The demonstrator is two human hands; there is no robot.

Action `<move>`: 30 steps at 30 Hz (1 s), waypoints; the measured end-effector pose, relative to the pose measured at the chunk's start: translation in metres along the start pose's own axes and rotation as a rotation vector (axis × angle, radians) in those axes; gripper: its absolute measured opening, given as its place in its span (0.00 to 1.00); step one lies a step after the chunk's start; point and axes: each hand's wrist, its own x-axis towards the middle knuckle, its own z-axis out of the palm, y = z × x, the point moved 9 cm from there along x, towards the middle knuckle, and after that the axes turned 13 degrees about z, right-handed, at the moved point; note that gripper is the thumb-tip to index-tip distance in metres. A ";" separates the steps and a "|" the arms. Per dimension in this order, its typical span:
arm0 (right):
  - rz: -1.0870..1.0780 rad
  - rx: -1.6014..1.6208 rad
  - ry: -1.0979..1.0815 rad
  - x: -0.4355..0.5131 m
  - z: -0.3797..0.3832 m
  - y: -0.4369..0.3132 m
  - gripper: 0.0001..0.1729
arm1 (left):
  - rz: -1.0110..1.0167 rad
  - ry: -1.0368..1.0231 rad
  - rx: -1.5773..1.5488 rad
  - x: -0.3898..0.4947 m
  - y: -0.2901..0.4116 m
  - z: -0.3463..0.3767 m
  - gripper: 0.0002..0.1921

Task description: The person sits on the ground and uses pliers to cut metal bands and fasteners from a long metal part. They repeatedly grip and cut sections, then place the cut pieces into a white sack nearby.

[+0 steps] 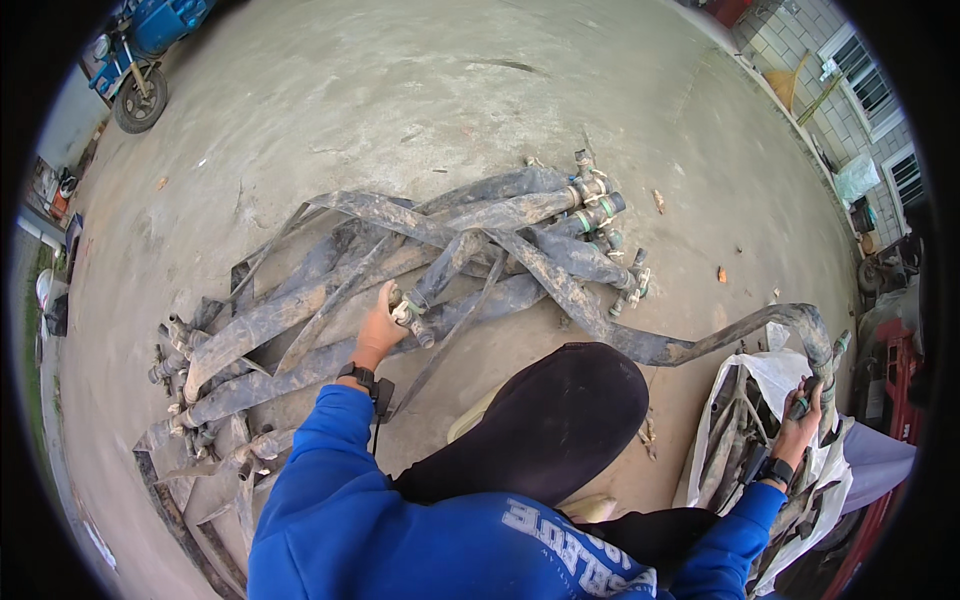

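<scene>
My left hand (375,324) grips a muddy pipe tee fitting (417,324) clamped to the end of a flat lay-flat hose. Off to the right, my right hand (799,433) is closed on another pipe fitting (801,406) with a green ring. A dirt-caked flat hose (651,348) rises to that fitting from the pile. In front of me lies a heap of similar flattened hoses (262,321), crossing one another. Valve fittings (592,184) cluster at the heap's far right end, and more fittings (178,337) at its left end.
Beside my right arm stands a white woven sack (709,420) stuffed with hoses or pipe pieces. Red machinery (896,367) is behind it. A blue three-wheeler or motorcycle (142,90) is parked at the far left. A broom (786,84) leans by the brick wall.
</scene>
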 end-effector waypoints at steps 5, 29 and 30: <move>0.027 0.013 -0.275 0.013 0.129 -0.026 0.21 | 0.341 0.216 0.509 -0.024 0.031 -0.203 0.43; 0.524 -0.413 -0.436 0.027 0.381 0.377 0.16 | -0.716 0.364 0.764 -0.339 -0.321 -0.366 0.53; 0.496 -0.368 -0.463 0.033 0.386 0.364 0.16 | -0.743 0.345 0.772 -0.326 -0.319 -0.367 0.52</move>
